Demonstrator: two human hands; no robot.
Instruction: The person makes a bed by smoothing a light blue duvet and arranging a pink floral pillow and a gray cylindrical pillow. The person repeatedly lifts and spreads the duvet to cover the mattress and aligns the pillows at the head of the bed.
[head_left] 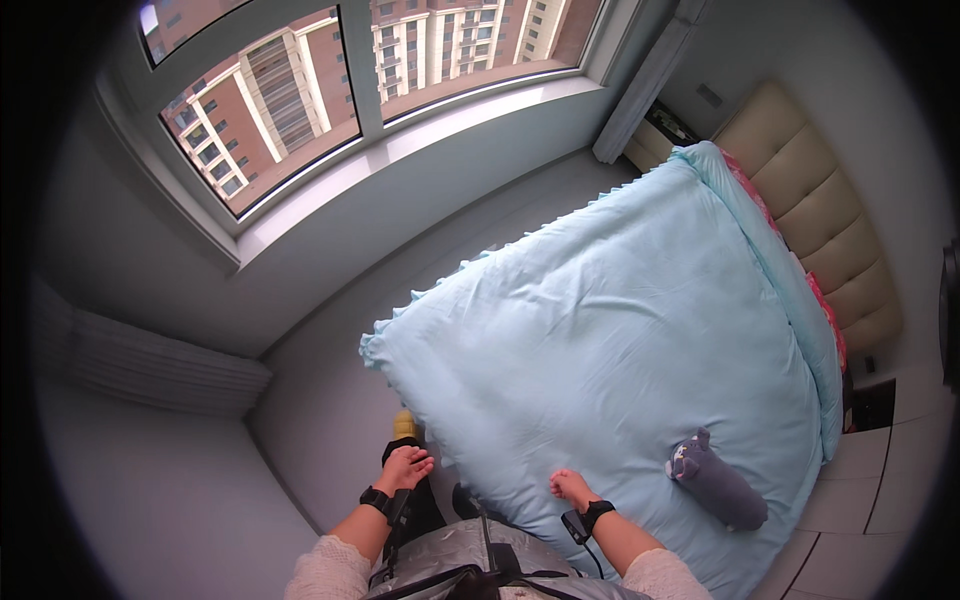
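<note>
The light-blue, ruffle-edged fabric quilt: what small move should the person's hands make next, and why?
Perhaps open the right hand and smooth the quilt beside it: wrinkles cross the fabric, and that hand appears over it, curled, with nothing visibly held. Whether they touch is unclear.

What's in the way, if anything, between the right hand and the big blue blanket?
Nothing visible: the right hand shows over the blue blanket. The gray stuffed toy lies off to the hand's right, not between them.

Pale blue quilt (600, 320), grey plush (728, 487), beige headboard (822, 212).
</note>
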